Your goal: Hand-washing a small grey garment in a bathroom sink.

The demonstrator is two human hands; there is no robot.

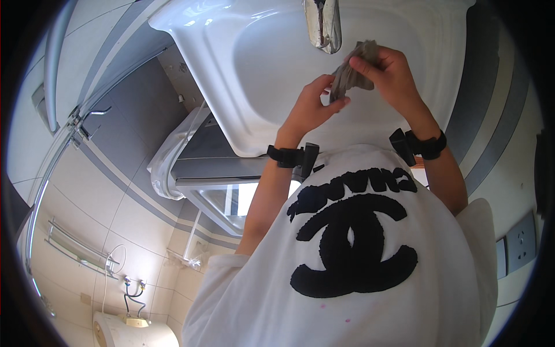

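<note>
A crumpled grey-brown cloth [351, 75] is bunched between my two hands, raised over the white washbasin [254, 124]. My right hand [396, 78] grips its upper right part, thumb pressed across the front. At the lower left edge of the cloth, my left hand [312, 107] holds it with thumb and fingers curled around that side. The metal faucet [324, 32] juts into the basin just beyond the cloth, its surface worn and stained. Both wrists wear black straps with small black blocks attached.
Left of the basin stand a dark cabinet [217, 168] and a white plastic bag [173, 153]. A metal rail [43, 191] curves along the far left. A white water heater [136, 332] is at lower left, a wall socket [522, 243] at right.
</note>
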